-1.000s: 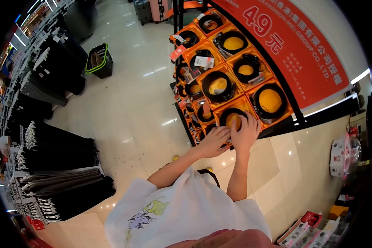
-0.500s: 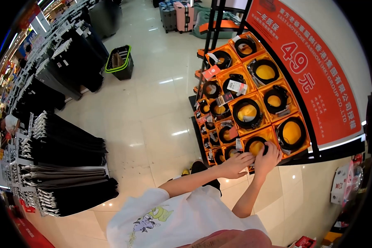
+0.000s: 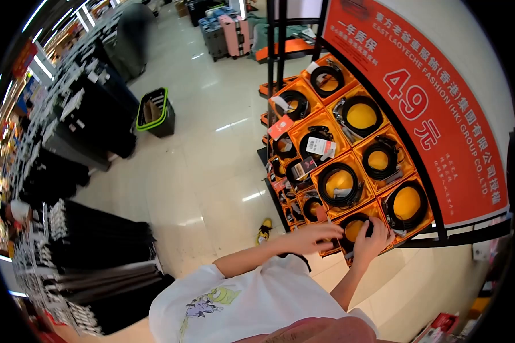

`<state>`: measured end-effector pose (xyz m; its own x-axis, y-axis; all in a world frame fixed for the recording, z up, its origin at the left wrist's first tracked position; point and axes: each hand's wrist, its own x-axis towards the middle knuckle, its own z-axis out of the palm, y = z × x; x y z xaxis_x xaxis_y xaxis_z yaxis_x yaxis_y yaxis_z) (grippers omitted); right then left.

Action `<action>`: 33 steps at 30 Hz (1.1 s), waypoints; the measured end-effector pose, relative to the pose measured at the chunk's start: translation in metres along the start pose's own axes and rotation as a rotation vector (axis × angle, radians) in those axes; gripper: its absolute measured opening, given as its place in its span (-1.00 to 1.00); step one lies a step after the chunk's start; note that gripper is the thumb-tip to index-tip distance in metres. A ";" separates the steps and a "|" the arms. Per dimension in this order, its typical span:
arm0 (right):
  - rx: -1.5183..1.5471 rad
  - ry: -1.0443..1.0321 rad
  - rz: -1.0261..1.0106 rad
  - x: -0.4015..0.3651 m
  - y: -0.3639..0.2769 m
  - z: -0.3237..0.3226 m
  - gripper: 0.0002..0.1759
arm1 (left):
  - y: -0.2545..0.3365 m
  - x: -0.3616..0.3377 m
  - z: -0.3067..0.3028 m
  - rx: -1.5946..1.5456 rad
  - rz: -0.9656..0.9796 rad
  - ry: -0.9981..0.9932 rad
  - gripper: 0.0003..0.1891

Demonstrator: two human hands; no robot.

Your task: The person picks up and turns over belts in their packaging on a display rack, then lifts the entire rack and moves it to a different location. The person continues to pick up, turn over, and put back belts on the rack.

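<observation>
Orange display rack fills the right of the head view, its compartments each holding a black coil, and both hands work at its lowest compartment. The left hand reaches in from the rack's floor side, fingers stretched nearly flat and together, gripping nothing, their tips at the compartment's edge. The right hand sits at the rack's bottom corner, fingers bent over the near rim of the coiled belt as if pinching it; the thumb is hidden. That belt lies inside the bottom compartment, part covered by the right fingers. Beside the rack's outer edge runs a red sign; well apart from the rack, across the floor, stands a green-rimmed basket. The step looks like settling the coil in its compartment; the next move would call for keeping the loop tight while the flat hand steadies it
</observation>
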<state>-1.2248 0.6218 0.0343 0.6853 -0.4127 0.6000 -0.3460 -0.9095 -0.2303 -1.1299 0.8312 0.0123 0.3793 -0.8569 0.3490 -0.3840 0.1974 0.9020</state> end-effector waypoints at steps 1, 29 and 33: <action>0.011 0.009 0.018 0.001 -0.002 -0.002 -0.86 | 0.003 0.006 -0.030 -0.016 -0.048 0.027 -0.65; 0.853 0.079 0.301 0.091 -0.123 0.073 -0.97 | -0.120 0.096 -0.205 0.796 -0.002 0.469 -0.40; 0.858 0.046 0.288 0.103 -0.146 0.092 -0.97 | -0.128 0.094 -0.205 0.761 -0.013 0.467 -0.38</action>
<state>-1.0450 0.7075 0.0591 0.6137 -0.6440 0.4567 0.1090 -0.5038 -0.8569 -0.8726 0.8235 -0.0183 0.6275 -0.5431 0.5580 -0.7694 -0.3226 0.5513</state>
